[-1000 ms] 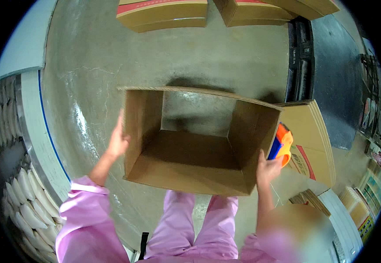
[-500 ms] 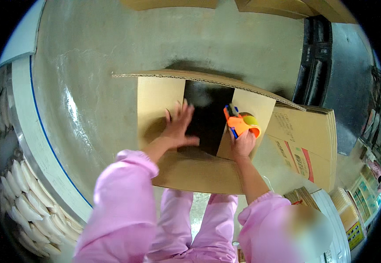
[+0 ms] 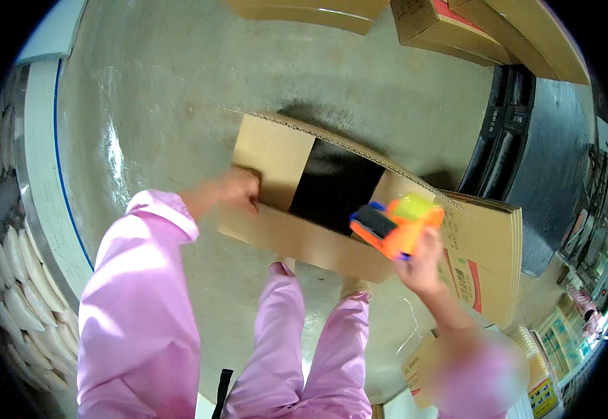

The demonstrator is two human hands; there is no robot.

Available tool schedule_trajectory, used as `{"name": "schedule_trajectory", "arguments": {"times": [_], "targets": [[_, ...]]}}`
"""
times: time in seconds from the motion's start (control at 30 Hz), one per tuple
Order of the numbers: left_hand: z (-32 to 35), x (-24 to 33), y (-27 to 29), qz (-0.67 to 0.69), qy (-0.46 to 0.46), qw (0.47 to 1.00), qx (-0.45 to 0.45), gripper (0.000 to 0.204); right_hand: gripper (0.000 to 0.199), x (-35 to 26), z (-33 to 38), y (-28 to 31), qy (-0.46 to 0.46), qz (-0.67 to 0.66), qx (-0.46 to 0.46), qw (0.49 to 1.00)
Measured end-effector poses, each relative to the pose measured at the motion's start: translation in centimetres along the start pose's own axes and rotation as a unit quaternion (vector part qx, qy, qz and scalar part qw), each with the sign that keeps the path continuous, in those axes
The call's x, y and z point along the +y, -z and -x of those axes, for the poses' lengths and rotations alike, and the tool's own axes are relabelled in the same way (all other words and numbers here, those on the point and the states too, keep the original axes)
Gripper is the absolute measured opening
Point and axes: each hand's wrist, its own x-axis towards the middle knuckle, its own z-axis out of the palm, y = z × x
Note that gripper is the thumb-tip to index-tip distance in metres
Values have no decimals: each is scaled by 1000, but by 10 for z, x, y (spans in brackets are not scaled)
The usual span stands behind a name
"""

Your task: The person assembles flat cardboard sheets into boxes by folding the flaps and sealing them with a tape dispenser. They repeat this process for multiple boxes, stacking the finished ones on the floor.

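Observation:
An orange tape dispenser [image 3: 396, 236] with a yellow roll is in my right hand [image 3: 421, 264], held over the right end of a cardboard box [image 3: 311, 241]. My left hand [image 3: 234, 188] is closed on the box's left edge, its fingers curled over the rim. The box stands on the floor before my feet. Its two short end flaps are folded inward, with a dark gap between them. The long far flap stands up edge-on, while the near one slopes toward me. What lies in the dark gap cannot be made out.
Flattened cartons [image 3: 489, 258] lie stacked right of the box. Beyond them is a black pallet [image 3: 496, 133]. More cardboard boxes [image 3: 311, 12] line the far side. White filled bags [image 3: 28, 307] lie at the left behind a pale ledge [image 3: 42, 160].
My left hand has moved from above the opening to the box's left edge and closed on it. The box has turned clockwise. The tape dispenser has come nearer to me.

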Motion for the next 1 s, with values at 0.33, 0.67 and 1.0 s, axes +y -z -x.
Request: {"name": "schedule_trajectory", "arguments": {"times": [0.33, 0.67, 1.0], "targets": [[-18, 11, -142, 418, 110, 679, 593, 84, 48, 14, -35, -60, -345, 103, 70, 930], [-16, 35, -89, 435, 364, 624, 538, 60, 35, 8, 52, -166, -231, 60, 54, 970], [-44, 32, -90, 273, 438, 644, 564, 74, 33, -34, 16, -138, -319, -165, -351, 865]]}}
